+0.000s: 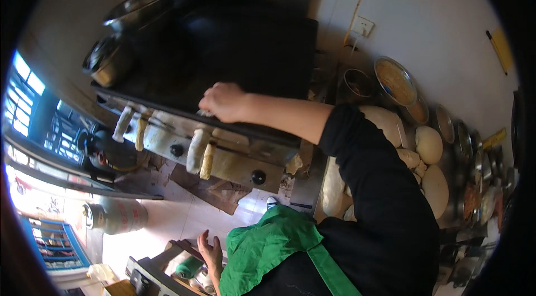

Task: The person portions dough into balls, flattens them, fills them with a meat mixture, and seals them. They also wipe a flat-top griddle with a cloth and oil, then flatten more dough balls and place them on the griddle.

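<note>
R grip (222,101) is at the front edge of the black griddle (223,56), arm reaching across from the right in a black sleeve (368,162). Fingers bent & drawn together; small whitish bit (205,113) shows right under the fingertips, just at the griddle's rim. Can't tell if the grip is clamped on it or only resting there, nor what it is. Griddle plate lies beyond the grip, spreading L & R of it.

L grip (210,254) is low, beside the green apron (273,246), fingers apart, nothing held, well apart from the griddle.

Below the R grip, on the steel front: grey-white wrapped handle (197,151) w/ a yellowish handle (207,161) next to it; similar pair farther L. Black knob (258,177) nr the R end.

Back L corner of griddle: steel basin (137,17), w/ a metal pot (109,64) in front.

R side: steel surface (455,178) w/ big pale dough lumps (429,145) & a long dough roll (333,187). Bowl (410,81) of brownish filling (393,81) behind, nr the wall. Gas cylinder (125,216) on floor, lower L.
</note>
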`<state>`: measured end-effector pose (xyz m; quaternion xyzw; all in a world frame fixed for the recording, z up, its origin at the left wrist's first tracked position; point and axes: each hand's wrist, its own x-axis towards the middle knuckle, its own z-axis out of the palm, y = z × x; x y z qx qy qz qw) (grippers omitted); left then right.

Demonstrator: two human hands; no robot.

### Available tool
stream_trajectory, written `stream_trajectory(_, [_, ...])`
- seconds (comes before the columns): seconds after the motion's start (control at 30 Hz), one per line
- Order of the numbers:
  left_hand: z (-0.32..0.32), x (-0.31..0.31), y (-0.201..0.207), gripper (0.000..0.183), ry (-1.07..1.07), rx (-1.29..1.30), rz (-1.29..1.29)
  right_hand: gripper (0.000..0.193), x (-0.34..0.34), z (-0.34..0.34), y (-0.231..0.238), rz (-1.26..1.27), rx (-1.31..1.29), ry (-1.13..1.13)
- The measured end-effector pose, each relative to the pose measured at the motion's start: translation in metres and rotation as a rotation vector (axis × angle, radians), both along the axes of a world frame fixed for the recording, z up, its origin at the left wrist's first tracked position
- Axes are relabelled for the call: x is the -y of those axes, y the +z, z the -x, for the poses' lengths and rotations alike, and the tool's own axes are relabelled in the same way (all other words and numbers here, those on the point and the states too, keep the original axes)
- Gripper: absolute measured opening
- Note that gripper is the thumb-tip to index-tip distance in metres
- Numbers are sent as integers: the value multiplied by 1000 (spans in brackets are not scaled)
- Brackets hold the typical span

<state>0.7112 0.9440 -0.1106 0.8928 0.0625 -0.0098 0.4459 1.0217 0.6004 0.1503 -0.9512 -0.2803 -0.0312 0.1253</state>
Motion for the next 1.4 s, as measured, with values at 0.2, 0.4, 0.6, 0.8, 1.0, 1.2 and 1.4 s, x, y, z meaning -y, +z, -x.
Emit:
stream_trajectory(0.2, [-36,40,15,34,-333,-63,-50,10,33,11,18,-76,-118,55])
stream_trajectory(0.4, [-59,15,10,30,-290,-198,-157,25,243,76,51,-737,193,-290])
stream_trajectory(0.6, [-81,30,14,33,-488,-372,-291,26,416,130,-46,-368,122,-1245])
stream_trajectory(0.8, [-95,89,10,39,-658,-388,-333,29,501,93,-175,-300,52,-1448])
stream_trajectory(1.0, [-76,85,-22,36,-648,-423,-411,29,540,59,-195,4,-238,-1401])
stream_trajectory(1.2, [-66,76,-38,31,-782,-347,-371,23,540,58,-204,115,-413,-1247])
stream_trajectory(1.4, [-89,98,1,36,-488,-476,-402,25,524,61,-196,129,-284,-1319])
